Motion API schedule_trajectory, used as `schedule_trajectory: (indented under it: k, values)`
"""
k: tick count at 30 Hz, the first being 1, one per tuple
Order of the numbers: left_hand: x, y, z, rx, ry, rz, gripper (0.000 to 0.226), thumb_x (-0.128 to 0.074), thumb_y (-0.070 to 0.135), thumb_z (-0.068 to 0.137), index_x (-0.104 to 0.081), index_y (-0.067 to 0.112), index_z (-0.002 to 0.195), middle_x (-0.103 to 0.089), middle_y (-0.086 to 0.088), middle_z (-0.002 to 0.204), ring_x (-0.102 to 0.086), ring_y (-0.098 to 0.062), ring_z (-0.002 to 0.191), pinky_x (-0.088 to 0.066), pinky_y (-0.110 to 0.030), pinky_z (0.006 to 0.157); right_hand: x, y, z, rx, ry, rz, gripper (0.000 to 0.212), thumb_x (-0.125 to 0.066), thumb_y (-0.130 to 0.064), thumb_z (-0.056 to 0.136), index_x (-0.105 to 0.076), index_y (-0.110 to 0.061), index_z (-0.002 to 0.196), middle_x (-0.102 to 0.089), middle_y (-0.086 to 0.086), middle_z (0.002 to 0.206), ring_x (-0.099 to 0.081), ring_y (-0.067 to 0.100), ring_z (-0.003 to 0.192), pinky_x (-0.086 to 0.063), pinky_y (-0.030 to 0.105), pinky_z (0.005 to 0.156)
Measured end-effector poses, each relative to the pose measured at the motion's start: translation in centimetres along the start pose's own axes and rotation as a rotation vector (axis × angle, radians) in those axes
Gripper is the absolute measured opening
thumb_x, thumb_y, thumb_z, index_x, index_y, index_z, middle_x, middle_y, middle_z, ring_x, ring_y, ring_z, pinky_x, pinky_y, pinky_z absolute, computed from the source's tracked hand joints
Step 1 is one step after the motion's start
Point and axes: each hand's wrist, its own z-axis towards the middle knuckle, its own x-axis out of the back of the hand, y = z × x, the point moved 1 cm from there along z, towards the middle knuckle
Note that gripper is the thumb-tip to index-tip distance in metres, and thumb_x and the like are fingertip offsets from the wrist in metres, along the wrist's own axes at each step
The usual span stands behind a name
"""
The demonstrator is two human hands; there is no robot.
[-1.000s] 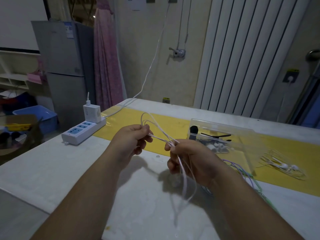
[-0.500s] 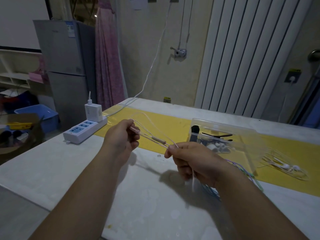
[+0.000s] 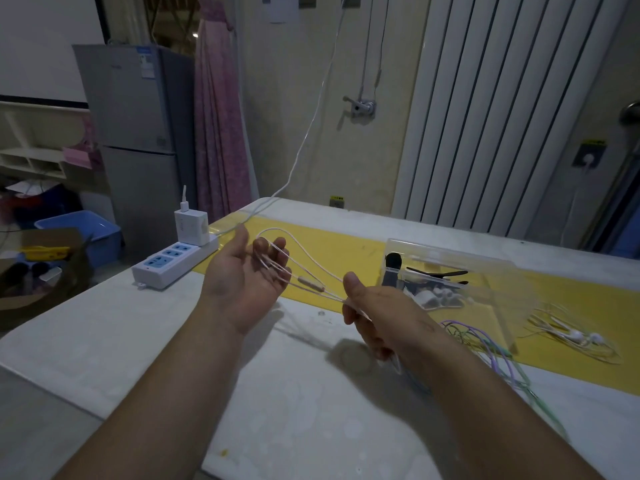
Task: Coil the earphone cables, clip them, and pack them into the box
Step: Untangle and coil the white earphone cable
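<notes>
A thin pink-white earphone cable [image 3: 313, 268] with an inline remote stretches in loops between my hands above the table. My left hand [image 3: 242, 282] is palm up, fingers spread, with the cable's loops hooked around the fingers. My right hand [image 3: 377, 313] pinches the other end of the loops between thumb and fingers; a short tail hangs below it. A clear plastic box [image 3: 446, 271] stands open to the right on the yellow strip, holding black clips [image 3: 438, 274] and white earbuds.
A purple and green earphone cable [image 3: 485, 341] lies loose by my right forearm. Another white earphone set [image 3: 571, 336] lies further right. A white power strip [image 3: 173, 261] with a charger sits at the table's left edge. The white table [image 3: 145, 341] ends at the near left.
My left hand has opened from a fist to a spread palm with the loops around its fingers. The hands have moved apart and the cable is pulled tighter.
</notes>
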Motion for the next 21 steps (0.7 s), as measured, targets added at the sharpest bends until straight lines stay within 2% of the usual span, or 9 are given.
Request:
schedule_trajectory:
  k: [2, 4, 7, 10, 13, 15, 16, 18, 21]
  values:
    - [-0.1, 0.3, -0.3, -0.009, -0.09, -0.021, 0.064, -0.046, 0.067, 0.084, -0.068, 0.009, 0.098, -0.061, -0.008, 0.104, -0.056, -0.02, 0.092, -0.043, -0.033, 0.086, -0.3, 0.1, 0.3, 0.017, 0.034, -0.008, 0.043, -0.048, -0.043, 0.098, -0.06, -0.013, 0.07, -0.035, -0.003, 0.048, -0.027, 0.017, 0.046, -0.025, 0.027, 0.048]
    - [-0.4, 0.2, -0.4, -0.031, -0.159, -0.001, 0.081, -0.044, 0.077, 0.078, -0.064, 0.012, 0.124, -0.056, -0.005, 0.116, -0.053, -0.023, 0.107, -0.04, -0.039, 0.1, -0.6, 0.1, 0.6, 0.029, 0.066, -0.011, 0.032, -0.047, -0.025, 0.098, -0.063, -0.013, 0.073, -0.037, -0.005, 0.048, -0.031, 0.016, 0.045, -0.029, 0.027, 0.048]
    - [-1.2, -0.7, -0.5, -0.021, -0.205, 0.036, 0.073, -0.045, 0.076, 0.077, -0.053, 0.033, 0.136, -0.048, -0.008, 0.136, -0.044, -0.034, 0.128, -0.031, -0.055, 0.108, -1.1, 0.1, 0.9, 0.094, 0.073, -0.105, 0.029, -0.045, -0.017, 0.099, -0.065, -0.011, 0.08, -0.05, -0.004, 0.048, -0.048, 0.015, 0.047, -0.038, 0.025, 0.05]
    - [-2.2, -0.9, -0.3, -0.039, -0.129, 0.006, 0.05, -0.05, 0.056, 0.088, -0.058, 0.026, 0.127, -0.053, -0.01, 0.13, -0.05, -0.037, 0.123, -0.035, -0.059, 0.104, -1.3, 0.2, 0.8, 0.139, 0.057, -0.231, 0.026, -0.045, -0.018, 0.099, -0.065, -0.014, 0.083, -0.057, -0.004, 0.049, -0.066, 0.019, 0.061, -0.044, 0.028, 0.061]
    - [-3.2, -0.6, 1.0, -0.18, -0.013, 0.05, 0.012, -0.049, 0.023, 0.098, -0.056, 0.014, 0.098, -0.062, -0.005, 0.102, -0.069, -0.022, 0.087, -0.056, -0.038, 0.078, -1.3, 0.2, 0.8, 0.163, 0.079, -0.302, 0.026, -0.045, -0.021, 0.099, -0.063, -0.018, 0.081, -0.053, -0.005, 0.046, -0.063, 0.02, 0.056, -0.046, 0.032, 0.059]
    - [-3.6, -0.5, 1.9, -0.255, 0.101, 0.168, 0.013, -0.046, 0.013, 0.1, -0.052, 0.009, 0.089, -0.061, -0.006, 0.088, -0.069, -0.017, 0.064, -0.057, -0.027, 0.059, -1.4, 0.2, 0.8, 0.182, 0.135, -0.269, 0.026, -0.046, -0.021, 0.098, -0.063, -0.019, 0.078, -0.049, -0.009, 0.047, -0.054, 0.014, 0.048, -0.049, 0.034, 0.054]
    - [-3.7, -0.5, 2.1, -0.246, 0.141, 0.199, 0.016, -0.046, 0.01, 0.1, -0.052, 0.007, 0.086, -0.061, -0.009, 0.085, -0.068, -0.02, 0.061, -0.057, -0.027, 0.056, -1.3, 0.3, 0.9, 0.184, 0.175, -0.24, 0.026, -0.047, -0.021, 0.097, -0.064, -0.018, 0.077, -0.046, -0.012, 0.045, -0.049, 0.01, 0.045, -0.049, 0.034, 0.051]
    - [-3.4, -0.5, 2.3, -0.154, 0.202, 0.23, 0.02, -0.044, 0.005, 0.096, -0.05, 0.004, 0.076, -0.059, -0.015, 0.081, -0.066, -0.029, 0.066, -0.058, -0.034, 0.062, -1.0, 0.2, 0.9, 0.177, 0.248, -0.158, 0.027, -0.047, -0.021, 0.097, -0.064, -0.016, 0.076, -0.041, -0.01, 0.044, -0.042, 0.008, 0.041, -0.046, 0.027, 0.043]
    - [-2.3, -0.7, 2.3, 0.015, 0.259, 0.268, 0.022, -0.042, 0.006, 0.078, -0.042, 0.009, 0.057, -0.058, -0.014, 0.07, -0.063, -0.031, 0.067, -0.053, -0.034, 0.067, -0.4, 0.4, 1.0, 0.16, 0.333, -0.025, 0.034, -0.048, -0.029, 0.098, -0.06, -0.015, 0.071, -0.038, 0.004, 0.049, -0.041, 0.017, 0.04, -0.039, 0.026, 0.045]
